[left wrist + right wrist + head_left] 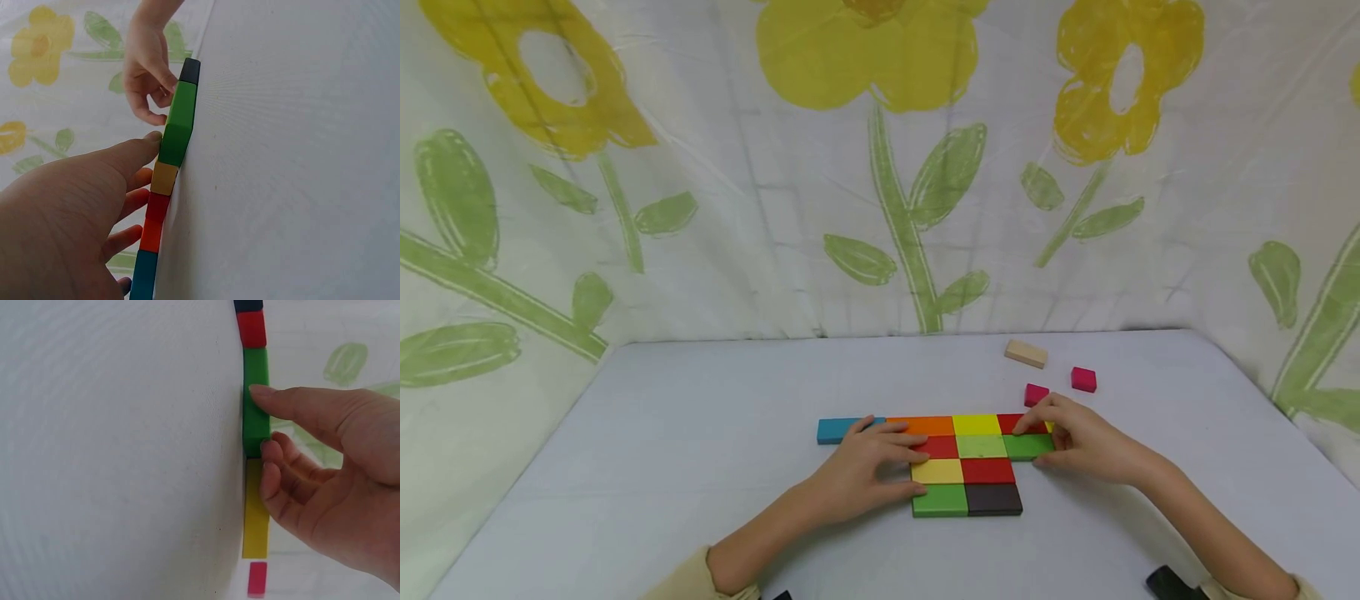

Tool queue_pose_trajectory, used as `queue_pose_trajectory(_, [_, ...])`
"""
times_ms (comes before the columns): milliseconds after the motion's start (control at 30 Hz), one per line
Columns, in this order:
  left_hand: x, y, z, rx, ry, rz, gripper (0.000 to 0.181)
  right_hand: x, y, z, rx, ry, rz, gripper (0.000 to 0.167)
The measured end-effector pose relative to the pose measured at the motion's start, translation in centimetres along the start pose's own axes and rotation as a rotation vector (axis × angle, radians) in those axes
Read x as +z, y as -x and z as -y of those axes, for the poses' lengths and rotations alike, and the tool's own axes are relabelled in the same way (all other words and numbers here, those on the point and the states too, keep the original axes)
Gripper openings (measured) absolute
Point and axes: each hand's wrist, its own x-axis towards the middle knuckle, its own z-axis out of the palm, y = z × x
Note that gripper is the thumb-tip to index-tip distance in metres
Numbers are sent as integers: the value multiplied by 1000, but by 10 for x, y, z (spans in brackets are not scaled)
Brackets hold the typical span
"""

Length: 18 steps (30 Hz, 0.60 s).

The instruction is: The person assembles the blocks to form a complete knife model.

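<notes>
Flat coloured wooden blocks lie edge to edge on the table. My left hand point(859, 468) rests along their left side with spread fingers, touching a red block point(942, 447) and a cream-yellow block point(937, 472). Its thumb meets a green block point(177, 122); a blue block point(833, 432) lies partly under the fingers. With curled fingers and thumb, my right hand point(1097, 440) holds another green block point(255, 403) at the right end. That hand's index finger reaches over a dark red block point(1011, 422). A yellow block point(255, 515) beside it is mostly hidden in the head view.
Orange point(921, 426), yellow point(976, 425), light green point(981, 447), dark red point(988, 472) and black point(995, 499) blocks fill out the group. Behind lie a plain wooden block point(1026, 354) and two pink blocks point(1083, 380). A flower-painted curtain point(737, 275) borders the white table point(700, 400).
</notes>
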Motion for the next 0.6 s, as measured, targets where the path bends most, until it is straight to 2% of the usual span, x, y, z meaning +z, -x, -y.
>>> queue_pose_trajectory(600, [1, 0, 1, -10, 5, 3, 41, 0, 1, 1, 4, -2, -13, 37])
